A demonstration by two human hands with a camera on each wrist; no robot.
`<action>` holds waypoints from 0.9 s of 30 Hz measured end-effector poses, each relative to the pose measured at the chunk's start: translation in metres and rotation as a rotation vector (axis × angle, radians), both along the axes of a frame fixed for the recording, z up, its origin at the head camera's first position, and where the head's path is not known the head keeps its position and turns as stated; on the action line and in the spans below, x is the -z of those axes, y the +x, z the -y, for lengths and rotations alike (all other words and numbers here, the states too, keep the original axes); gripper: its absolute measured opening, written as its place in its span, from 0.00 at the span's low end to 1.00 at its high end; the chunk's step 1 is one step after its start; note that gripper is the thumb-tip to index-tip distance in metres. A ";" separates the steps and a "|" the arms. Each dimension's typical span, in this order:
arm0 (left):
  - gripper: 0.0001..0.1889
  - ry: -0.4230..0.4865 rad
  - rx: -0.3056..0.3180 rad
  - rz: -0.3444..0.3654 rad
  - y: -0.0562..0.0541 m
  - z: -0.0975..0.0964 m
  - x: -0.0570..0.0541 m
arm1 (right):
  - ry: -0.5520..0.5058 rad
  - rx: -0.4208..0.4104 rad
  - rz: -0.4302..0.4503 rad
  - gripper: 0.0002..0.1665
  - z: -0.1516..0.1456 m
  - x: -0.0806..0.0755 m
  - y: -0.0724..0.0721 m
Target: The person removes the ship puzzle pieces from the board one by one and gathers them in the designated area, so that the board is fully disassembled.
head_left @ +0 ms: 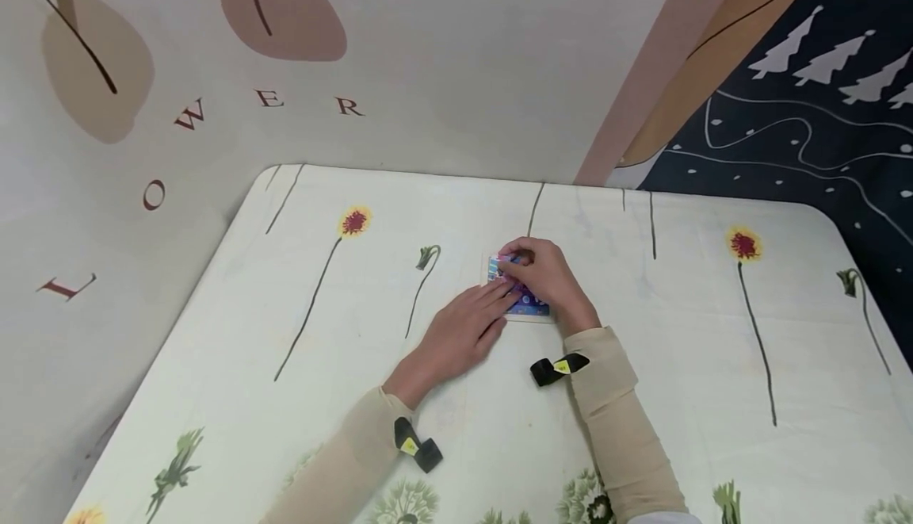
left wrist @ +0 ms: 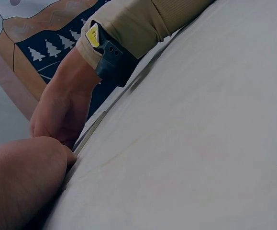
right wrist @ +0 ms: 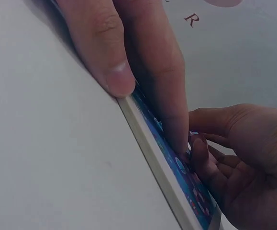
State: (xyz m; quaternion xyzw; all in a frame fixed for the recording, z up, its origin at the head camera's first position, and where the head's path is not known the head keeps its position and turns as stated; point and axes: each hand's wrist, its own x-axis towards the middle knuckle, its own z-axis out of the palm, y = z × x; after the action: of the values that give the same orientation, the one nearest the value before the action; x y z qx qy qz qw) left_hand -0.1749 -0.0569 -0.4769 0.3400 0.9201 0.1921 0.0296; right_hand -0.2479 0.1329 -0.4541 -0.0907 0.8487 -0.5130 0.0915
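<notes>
A thin, pale-edged board (head_left: 529,317) with a blue and purple picture lies flat on the cloth. Fingers of my left hand (head_left: 464,330) stretch over its left part and rest on the picture; in the right wrist view the left thumb (right wrist: 121,81) touches the board's edge. My right hand (head_left: 548,270) is bent over the far part of the board, thumb and forefinger pinching a small pinkish piece (head_left: 508,257) at the surface. Most of that piece is hidden by the fingers. From the left wrist, the right hand (left wrist: 64,105) shows behind the left hand (left wrist: 23,179), which covers most of the board.
The table (head_left: 663,397) wears a white cloth printed with flowers and stems. A light wall (head_left: 456,56) with letters stands behind its far edge, with a dark panel (head_left: 799,135) of white trees at the right. Both wrists carry black cameras (head_left: 549,371).
</notes>
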 end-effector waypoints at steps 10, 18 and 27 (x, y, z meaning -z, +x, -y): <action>0.26 0.020 0.006 -0.031 0.001 -0.002 -0.003 | -0.094 -0.026 -0.038 0.12 -0.007 -0.001 0.001; 0.26 0.011 0.001 -0.032 0.001 -0.001 -0.002 | -0.108 0.117 -0.015 0.14 -0.014 0.000 0.007; 0.26 0.000 0.012 -0.031 0.001 0.003 0.001 | -0.095 0.183 0.018 0.14 -0.048 -0.007 0.023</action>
State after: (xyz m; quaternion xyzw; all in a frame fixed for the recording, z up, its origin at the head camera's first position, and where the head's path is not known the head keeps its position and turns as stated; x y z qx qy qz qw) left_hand -0.1736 -0.0594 -0.4780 0.3484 0.9184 0.1867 0.0163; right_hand -0.2245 0.1805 -0.4470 -0.0123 0.8272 -0.5598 0.0475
